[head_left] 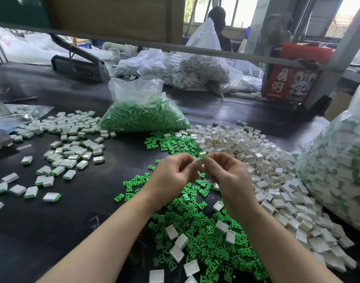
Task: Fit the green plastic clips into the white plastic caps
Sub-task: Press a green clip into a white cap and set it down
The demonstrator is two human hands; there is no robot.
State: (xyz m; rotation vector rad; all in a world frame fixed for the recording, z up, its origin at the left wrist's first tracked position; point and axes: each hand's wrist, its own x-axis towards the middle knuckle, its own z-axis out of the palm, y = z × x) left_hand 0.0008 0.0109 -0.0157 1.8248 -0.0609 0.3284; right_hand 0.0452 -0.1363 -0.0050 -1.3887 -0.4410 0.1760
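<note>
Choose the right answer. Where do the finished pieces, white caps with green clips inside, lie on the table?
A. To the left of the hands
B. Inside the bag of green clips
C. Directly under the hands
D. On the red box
A: the finished pieces, white with a green edge showing, lie scattered on the dark table left of the hands; loose green clips lie under the hands.
</note>
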